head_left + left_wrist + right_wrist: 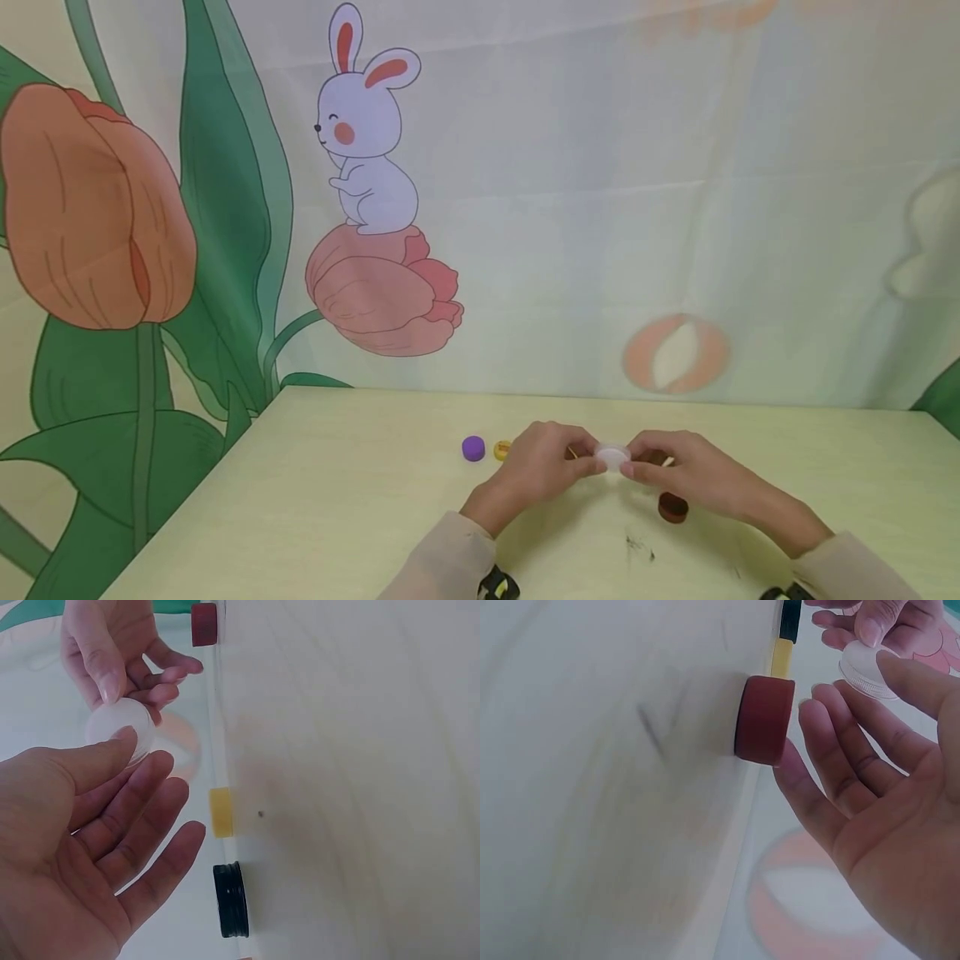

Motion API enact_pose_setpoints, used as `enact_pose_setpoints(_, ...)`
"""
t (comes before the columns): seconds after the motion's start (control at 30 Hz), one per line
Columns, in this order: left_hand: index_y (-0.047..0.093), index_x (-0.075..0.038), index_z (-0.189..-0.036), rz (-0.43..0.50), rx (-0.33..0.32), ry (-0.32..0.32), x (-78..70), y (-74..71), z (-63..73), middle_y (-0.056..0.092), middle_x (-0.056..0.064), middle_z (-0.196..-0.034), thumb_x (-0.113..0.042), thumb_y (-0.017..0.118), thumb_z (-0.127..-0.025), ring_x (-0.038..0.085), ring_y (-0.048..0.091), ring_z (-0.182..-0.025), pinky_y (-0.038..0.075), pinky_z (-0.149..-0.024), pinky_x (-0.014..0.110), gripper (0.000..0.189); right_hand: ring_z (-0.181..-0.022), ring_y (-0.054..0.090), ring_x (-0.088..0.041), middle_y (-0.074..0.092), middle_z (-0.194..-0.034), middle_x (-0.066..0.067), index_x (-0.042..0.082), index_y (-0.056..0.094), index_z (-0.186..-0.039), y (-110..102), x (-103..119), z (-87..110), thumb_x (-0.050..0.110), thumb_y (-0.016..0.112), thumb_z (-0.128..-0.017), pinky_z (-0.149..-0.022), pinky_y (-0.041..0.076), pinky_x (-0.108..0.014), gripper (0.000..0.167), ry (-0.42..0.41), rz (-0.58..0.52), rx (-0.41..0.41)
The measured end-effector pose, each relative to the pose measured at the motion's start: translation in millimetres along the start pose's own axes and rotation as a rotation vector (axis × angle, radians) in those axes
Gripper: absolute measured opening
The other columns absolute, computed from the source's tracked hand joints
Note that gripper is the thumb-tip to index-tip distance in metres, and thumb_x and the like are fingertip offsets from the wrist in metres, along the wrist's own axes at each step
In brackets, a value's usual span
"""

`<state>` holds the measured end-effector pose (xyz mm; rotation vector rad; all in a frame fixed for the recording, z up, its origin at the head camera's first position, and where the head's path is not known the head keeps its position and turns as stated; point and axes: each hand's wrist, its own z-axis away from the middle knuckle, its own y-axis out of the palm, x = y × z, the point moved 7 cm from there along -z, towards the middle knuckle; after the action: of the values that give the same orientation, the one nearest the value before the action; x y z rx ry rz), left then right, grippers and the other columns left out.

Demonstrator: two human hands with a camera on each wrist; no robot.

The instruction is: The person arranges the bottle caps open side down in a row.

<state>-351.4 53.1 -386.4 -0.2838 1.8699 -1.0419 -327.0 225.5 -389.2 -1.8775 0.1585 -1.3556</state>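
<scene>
Left grip [536, 471] and right grip [705, 471] both pinch a white disc [613, 459] above the bench [337, 500].
Only the head view shows the purple cap [473, 448]; the wrist views reveal a black cap [231, 900] that it does not. The disc sits between the grips, clamped by the fingertips at opposite edges, each thumb on its face.

A milky-white round lid [612, 457], a purple cap [473, 448], a yellow cap [502, 451], a dark red cap [766, 720] and a black cap [231, 900] stand out against a pale yellow tabletop [337, 508] flecked with dark smudges [652, 556] and a whitish backdrop [562, 275] printed with an orange tulip [90, 217], green leaves [228, 175] and a white rabbit [378, 196].
</scene>
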Motion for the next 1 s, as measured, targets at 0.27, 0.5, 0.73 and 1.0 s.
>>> enact_pose_setpoints(0.27, 0.082, -0.012, -0.105, -0.011, 0.008, -0.006, 1.3, 1.2, 2.0, 0.075, -0.012, -0.089, -0.026, 0.080, -0.098, -0.001, 0.061, -0.073, 0.049, -0.063, 0.019, 0.016, -0.089, 0.066, -0.020, 0.071, -0.096, -0.001, 0.013, 0.072, -0.110, -1.8, 1.7, 1.2, 0.028, 0.065, -0.108, -0.078, 0.054, -0.033, 0.017, -0.019, 0.027, -0.048)
enact_pose_setpoints(0.5, 0.080, -0.011, -0.113, 0.006, 0.000, 0.015, 0.4, 0.8, 2.1, 0.075, -0.012, -0.089, -0.022, 0.084, -0.094, -0.002, 0.063, -0.075, 0.050, -0.066, 0.017, 0.022, -0.087, 0.062, -0.019, 0.071, -0.095, -0.003, 0.012, 0.071, -0.108, -1.0, 0.6, 2.1, 0.027, 0.064, -0.109, -0.073, 0.051, -0.032, 0.017, -0.007, -0.007, -0.054)
enact_pose_setpoints(0.73, 0.076, -0.012, -0.121, 0.037, -0.027, 0.059, -2.8, -0.6, 5.0, 0.076, -0.005, -0.094, -0.014, 0.088, -0.089, -0.004, 0.065, -0.074, 0.051, -0.066, 0.016, 0.034, -0.087, 0.061, -0.024, 0.068, -0.095, -0.006, 0.008, 0.069, -0.106, 2.8, -0.7, 2.8, 0.025, 0.061, -0.110, -0.071, 0.050, -0.032, 0.019, 0.005, -0.047, -0.035)
enact_pose_setpoints(1.0, 0.077, -0.017, -0.125, 0.032, -0.063, 0.082, -5.9, -2.1, 5.4, 0.077, -0.006, -0.095, -0.010, 0.089, -0.087, -0.003, 0.066, -0.074, 0.051, -0.066, 0.016, 0.040, -0.082, 0.057, -0.020, 0.062, -0.091, -0.007, 0.007, 0.067, -0.103, 3.7, 0.3, 4.7, 0.025, 0.059, -0.111, -0.061, 0.047, -0.030, 0.021, 0.008, -0.067, -0.037)
